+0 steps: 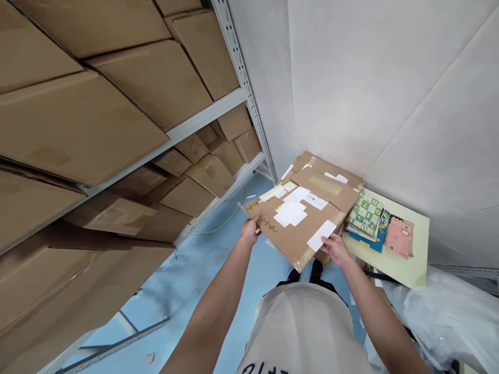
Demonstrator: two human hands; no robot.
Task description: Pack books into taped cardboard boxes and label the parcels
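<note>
A flattened brown cardboard box (300, 218) with white labels and handwriting is held out in front of me, over a pale table (413, 259). My left hand (249, 231) grips its left corner, fingers closed on the edge. My right hand (335, 248) holds its near right edge beside a white label. More flattened cardboard (327, 174) lies underneath and behind it, against the wall.
Metal shelving (241, 72) packed with brown boxes (117, 104) fills the left. Colourful booklets (368, 213) and a pink one (398, 238) lie on the table. Clear plastic wrap (452, 317) sits at lower right. The floor (202, 265) is light blue, with a white wall behind.
</note>
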